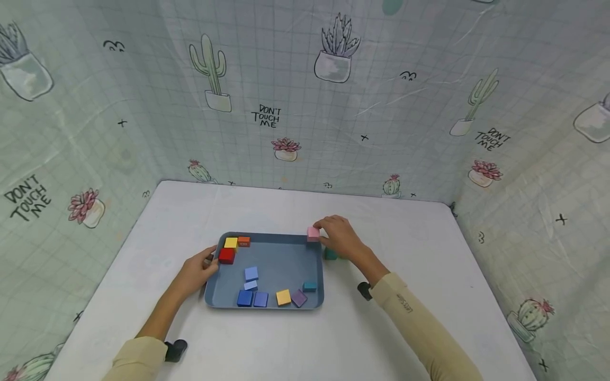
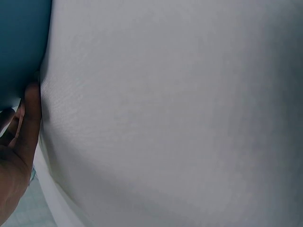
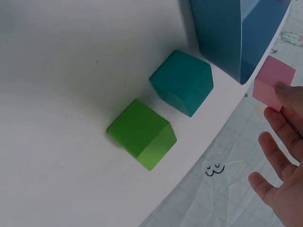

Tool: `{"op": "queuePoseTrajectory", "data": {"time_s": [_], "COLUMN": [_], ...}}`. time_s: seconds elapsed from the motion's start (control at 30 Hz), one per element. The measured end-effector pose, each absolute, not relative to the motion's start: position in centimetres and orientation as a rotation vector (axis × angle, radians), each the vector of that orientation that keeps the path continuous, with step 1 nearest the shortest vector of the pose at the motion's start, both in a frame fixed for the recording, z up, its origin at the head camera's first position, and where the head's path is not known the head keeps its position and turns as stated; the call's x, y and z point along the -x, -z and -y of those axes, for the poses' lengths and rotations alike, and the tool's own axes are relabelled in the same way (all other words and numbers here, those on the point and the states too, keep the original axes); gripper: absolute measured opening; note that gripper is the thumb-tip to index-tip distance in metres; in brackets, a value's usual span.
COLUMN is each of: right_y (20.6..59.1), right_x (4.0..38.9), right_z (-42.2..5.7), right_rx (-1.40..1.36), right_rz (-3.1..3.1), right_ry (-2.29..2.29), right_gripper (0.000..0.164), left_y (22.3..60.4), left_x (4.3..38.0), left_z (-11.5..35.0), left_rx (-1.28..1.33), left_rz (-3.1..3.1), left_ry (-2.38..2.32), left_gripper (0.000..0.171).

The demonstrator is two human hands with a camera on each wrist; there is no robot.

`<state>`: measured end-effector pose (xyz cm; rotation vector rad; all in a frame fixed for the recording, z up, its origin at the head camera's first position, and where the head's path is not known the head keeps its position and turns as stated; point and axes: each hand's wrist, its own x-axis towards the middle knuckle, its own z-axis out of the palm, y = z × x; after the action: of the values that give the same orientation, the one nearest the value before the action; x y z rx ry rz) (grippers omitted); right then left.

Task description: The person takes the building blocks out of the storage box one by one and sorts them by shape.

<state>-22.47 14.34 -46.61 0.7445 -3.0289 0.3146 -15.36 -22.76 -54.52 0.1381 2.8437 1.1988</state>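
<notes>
My right hand [image 1: 339, 236] pinches a pink block [image 1: 313, 234] between thumb and fingertips, at the far right corner of a blue-grey tray [image 1: 281, 259]. In the right wrist view the pink block [image 3: 273, 82] is off the table, beside the tray's corner, and the other fingers are spread. At the tray's left side, my left hand [image 1: 194, 272] grips the wall near a red block [image 1: 226, 256]. The left wrist view shows a finger of this hand [image 2: 23, 127] along the tray's outer side; the rest is partly cut off.
Beside the tray's right wall lie a teal block [image 3: 182, 82] and a green block [image 3: 142, 135], partly hidden by the right hand in the head view. Inside the tray, yellow [image 1: 231, 243] and orange [image 1: 244, 242] blocks sit far left; several blue, yellow, purple and teal blocks lie nearer.
</notes>
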Motion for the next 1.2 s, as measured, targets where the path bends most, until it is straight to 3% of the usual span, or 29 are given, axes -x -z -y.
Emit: {"op": "queuePoseTrajectory", "data": {"time_s": [1.2], "right_y": [46.7], "right_x": [22.9], "right_z": [-20.9], "right_rx": [-0.65], "right_rz": [3.047], "right_ry": [-0.46], "right_gripper": [0.035], "left_y": [54.8], "left_x": [15.5], "left_z": [22.9], "left_rx": [-0.127], "left_rz": [-2.834], "left_ry": [-1.202], "left_gripper": [0.053]}}
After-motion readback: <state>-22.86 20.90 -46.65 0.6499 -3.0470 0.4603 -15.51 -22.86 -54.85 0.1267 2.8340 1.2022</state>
